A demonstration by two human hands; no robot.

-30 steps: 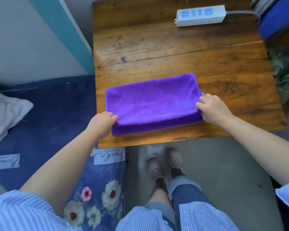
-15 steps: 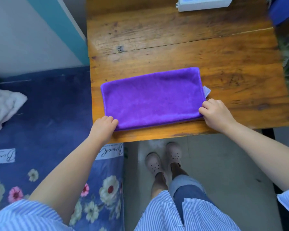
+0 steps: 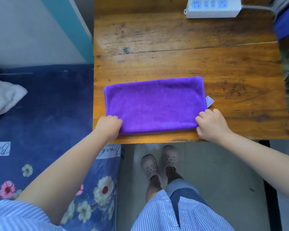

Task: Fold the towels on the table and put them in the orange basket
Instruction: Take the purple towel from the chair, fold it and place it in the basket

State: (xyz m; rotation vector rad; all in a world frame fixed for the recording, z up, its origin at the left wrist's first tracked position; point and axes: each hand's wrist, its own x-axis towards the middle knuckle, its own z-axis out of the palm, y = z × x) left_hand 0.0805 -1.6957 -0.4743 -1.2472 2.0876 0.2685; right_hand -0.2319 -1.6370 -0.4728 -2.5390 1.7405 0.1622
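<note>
Here the left hand (image 3: pixel 109 124) and right hand (image 3: pixel 210 125) each pinch a near corner of the purple towel (image 3: pixel 154 105) (lying folded by the table (image 3: pixel 182 47) front edge); best lift both evenly, matching edges.

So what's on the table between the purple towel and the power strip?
Nothing: in the head view only bare wooden table lies between the purple towel and the white power strip.
</note>
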